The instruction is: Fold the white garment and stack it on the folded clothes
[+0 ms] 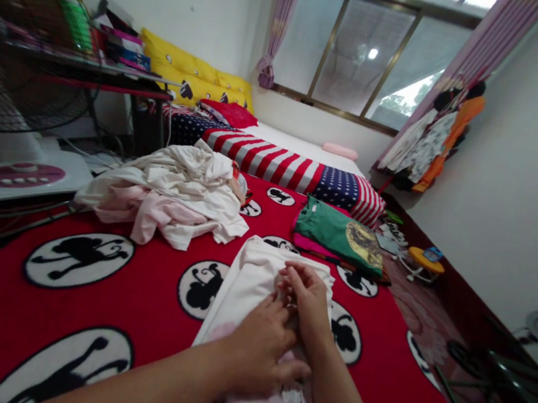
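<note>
On the red bedcover (pixel 150 318) lies a white garment (pixel 253 273), folded into a long shape, with a pale pink print and dark lettering at its near end. My left hand (pixel 265 337) rests on its middle, fingers forward and thumb stretched out to the right. Just beyond, my right hand (pixel 306 296) reaches in from the right, its loosely bent fingers over the cloth close to my left fingertips. No cloth shows gripped in either hand. The crossing of the fingers partly hides the garment's middle.
A loose heap of white and pink clothes (pixel 185 182) sits to the left. Folded garments, a green shirt (pixel 332 231) on top, lie at the right. A fan (pixel 19 77) stands at left; a small orange stool (pixel 426 260) is on the floor at right.
</note>
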Motion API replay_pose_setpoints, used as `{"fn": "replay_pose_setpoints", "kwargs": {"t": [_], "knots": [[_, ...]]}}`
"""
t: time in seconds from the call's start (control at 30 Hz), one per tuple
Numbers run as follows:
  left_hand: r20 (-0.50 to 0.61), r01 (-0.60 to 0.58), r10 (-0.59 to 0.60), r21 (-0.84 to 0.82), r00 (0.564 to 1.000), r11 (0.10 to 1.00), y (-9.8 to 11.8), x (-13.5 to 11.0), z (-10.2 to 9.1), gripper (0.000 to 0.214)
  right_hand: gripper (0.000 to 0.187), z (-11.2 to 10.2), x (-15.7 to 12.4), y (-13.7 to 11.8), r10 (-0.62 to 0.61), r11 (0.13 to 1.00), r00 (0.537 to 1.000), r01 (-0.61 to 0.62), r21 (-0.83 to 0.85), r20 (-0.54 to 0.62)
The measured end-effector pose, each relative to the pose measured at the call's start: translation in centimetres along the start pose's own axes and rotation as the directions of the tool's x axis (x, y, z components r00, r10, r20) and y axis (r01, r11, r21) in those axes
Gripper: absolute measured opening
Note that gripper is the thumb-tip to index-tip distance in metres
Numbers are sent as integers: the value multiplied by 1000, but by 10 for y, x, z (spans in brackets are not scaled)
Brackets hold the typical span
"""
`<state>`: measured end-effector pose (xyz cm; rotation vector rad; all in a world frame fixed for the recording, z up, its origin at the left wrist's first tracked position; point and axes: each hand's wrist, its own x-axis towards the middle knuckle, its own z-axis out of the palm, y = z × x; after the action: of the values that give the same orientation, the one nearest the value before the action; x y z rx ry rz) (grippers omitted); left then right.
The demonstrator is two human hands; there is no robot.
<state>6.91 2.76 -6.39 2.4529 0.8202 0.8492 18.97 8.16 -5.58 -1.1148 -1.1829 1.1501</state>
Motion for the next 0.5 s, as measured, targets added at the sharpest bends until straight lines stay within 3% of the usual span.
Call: {"fn": "replay_pose_setpoints", "kwargs": {"t": [0.07,0.13,0.23,0.3,0.4,0.5], "knots": [[-78,100,-107,-92,991,991,-6,3,-8,24,39,-5,3,6,10,998,1000,-10,62,-10],[-204,266,-299,-173,932,948,-19,5,-20,32,38,-10,6,10,-4,997,1000,4,79,-4],[-455,460,-502,-208,736,863,-49,7,-46,33,34,-11,1,9,-76,997,997,77,-7,25],[-526,559,-549,-160,649,814,-70,6,-62,27,27,-5,-8,5,-157,977,984,167,-136,83],[-494,658,-603,-79,627,749,-92,3,-73,26,18,9,-27,-3,-234,889,921,332,-315,311],[-445,683,-627,-44,640,729,-97,1,-73,29,24,22,-41,-8,-180,772,793,481,-416,582]]}}
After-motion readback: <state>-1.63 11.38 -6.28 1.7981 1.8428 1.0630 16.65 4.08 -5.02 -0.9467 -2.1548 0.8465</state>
